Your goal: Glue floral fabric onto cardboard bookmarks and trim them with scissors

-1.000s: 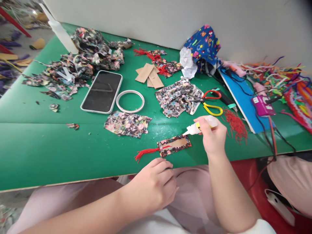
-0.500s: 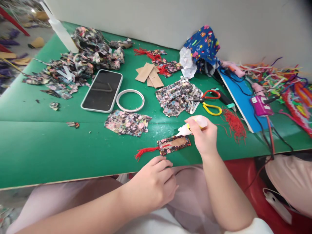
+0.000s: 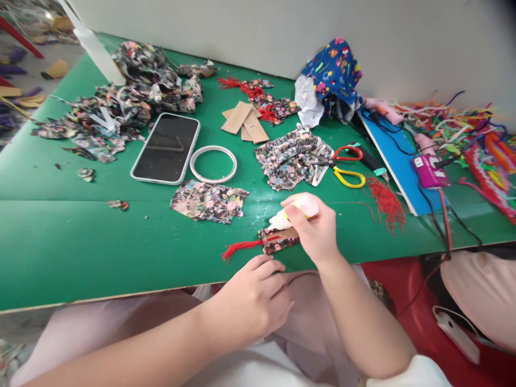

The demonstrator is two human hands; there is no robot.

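A: Pale plain wall (image 3: 242,32) at the back, glossy green table (image 3: 121,247) in front, and here are the hands! What's in them?

B: Right hand (image 3: 316,231) wrapped round a small white plastic squeeze bottle (image 3: 305,204), nozzle (image 3: 274,222) down. Left hand (image 3: 258,295) loosely curled; whether its fingertips pinch anything, I can't tell.

A: And the flat brown-card strip edged in dark floral cloth (image 3: 278,244)?

B: Just beyond the left fingertips, partly behind the right hand, red thread tassel (image 3: 239,248) out on the left hand's side!

A: How would it handle?

B: Light, I'd judge: fairly stiff card, soft cloth edges, slippery if anything's wet. Take it by the long edges, clear of that easily tugged tassel. The bottle should give under a squeeze.

A: Hidden?

B: The strip's right-hand end, and the left palm. Nozzle touching cloth? Too close to call!
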